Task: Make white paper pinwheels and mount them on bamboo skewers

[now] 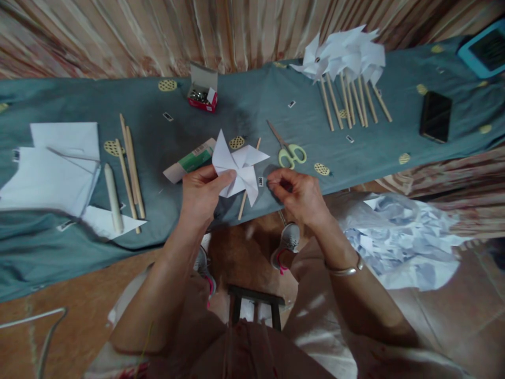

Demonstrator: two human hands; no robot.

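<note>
My left hand pinches a white paper pinwheel, its thumb on top near the centre. Beneath the pinwheel lies a wooden stick, with both ends showing. To the right, apart from the paper, my right hand is closed with thumb and fingertips together; whatever is between them is too small to make out. Scissors with light green handles rest just beyond my right hand. A green and white card box lies flat behind my left hand.
An open red box of metal tacks stands at the back. Finished pinwheels lie at back right, near a phone. At left are paper sheets, several sticks and a pale rod. A bag of paper scraps is lower right.
</note>
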